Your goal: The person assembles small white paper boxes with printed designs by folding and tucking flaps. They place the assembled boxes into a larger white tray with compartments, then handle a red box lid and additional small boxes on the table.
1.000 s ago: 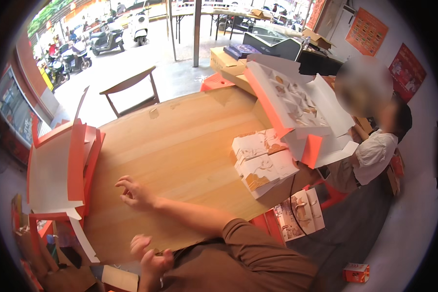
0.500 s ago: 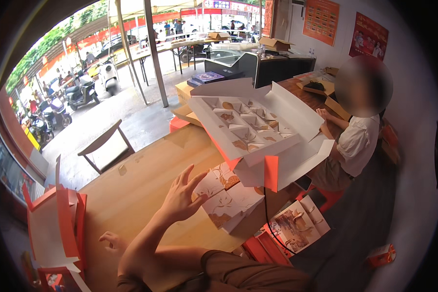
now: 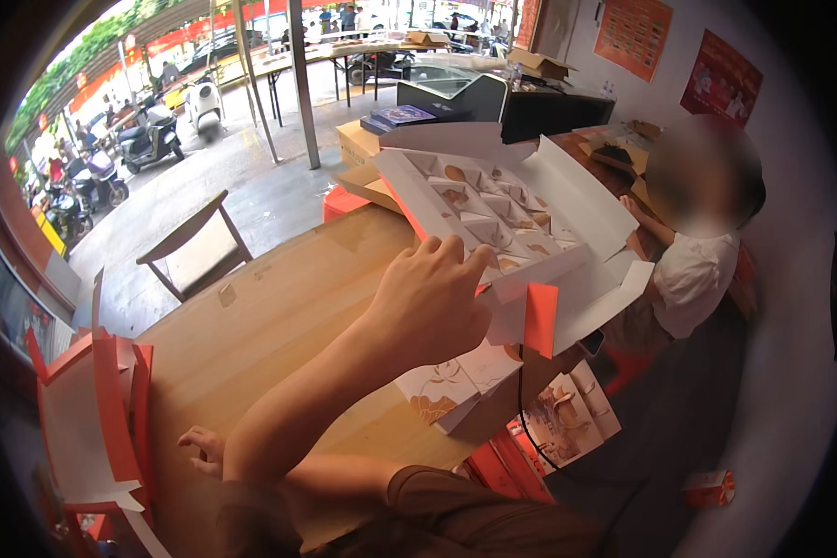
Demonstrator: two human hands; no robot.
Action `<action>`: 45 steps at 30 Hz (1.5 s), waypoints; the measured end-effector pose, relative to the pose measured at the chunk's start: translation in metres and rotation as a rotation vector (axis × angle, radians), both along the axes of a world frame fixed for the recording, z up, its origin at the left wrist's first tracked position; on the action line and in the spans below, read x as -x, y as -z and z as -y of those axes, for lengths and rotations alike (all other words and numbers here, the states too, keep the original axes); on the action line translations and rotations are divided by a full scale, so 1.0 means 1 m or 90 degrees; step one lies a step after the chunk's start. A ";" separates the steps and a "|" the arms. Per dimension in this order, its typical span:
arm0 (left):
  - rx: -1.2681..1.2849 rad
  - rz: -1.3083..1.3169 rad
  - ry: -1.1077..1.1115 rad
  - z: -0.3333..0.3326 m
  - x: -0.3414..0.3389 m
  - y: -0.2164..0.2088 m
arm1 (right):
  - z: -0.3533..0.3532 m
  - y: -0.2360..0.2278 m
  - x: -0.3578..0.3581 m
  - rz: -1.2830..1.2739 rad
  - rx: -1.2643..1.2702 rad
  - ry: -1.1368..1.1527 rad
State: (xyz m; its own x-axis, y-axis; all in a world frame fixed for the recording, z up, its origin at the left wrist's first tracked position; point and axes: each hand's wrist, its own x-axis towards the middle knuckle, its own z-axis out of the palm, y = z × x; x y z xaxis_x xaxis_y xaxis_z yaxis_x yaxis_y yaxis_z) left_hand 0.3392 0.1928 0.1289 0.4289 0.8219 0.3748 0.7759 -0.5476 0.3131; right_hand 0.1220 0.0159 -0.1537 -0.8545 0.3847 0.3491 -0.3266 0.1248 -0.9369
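Note:
A large white gift box with red outer sides lies tilted, its flaps folded out. Its divided tray holds several small boxes with gold-brown patterns. My left hand is at the tray's near-left corner, fingers curled down. Their tips are hidden, so I cannot tell what they grip. Below it, white patterned boxes stand on the wooden table, partly covered by my left arm. My right arm passes beneath the left one. My right hand rests over the table at left, its fingers slightly bent and apart, holding nothing.
Red-and-white folded cartons stand at the table's left end. A chair is beyond the far edge. A person sits at right by the box. A patterned gift bag and a dark cable are below right.
My left hand has moved up and right from above the patterned boxes to the tray corner, and its spread fingers have curled. My right hand stays at left.

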 end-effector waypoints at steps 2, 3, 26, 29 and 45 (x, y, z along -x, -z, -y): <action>0.012 -0.023 0.008 0.003 0.007 0.008 | -0.008 0.002 0.002 -0.022 -0.006 0.023; 0.056 -0.026 0.002 0.011 0.021 0.015 | -0.013 0.004 0.003 -0.037 -0.007 0.038; 0.111 0.182 -0.024 0.034 0.073 0.157 | -0.006 0.006 0.013 -0.074 -0.005 0.093; 0.122 0.218 0.010 0.019 0.074 0.164 | -0.022 0.003 0.011 -0.088 -0.009 0.123; 0.022 0.332 -0.117 0.015 0.075 0.150 | -0.023 0.006 0.017 -0.035 0.075 0.062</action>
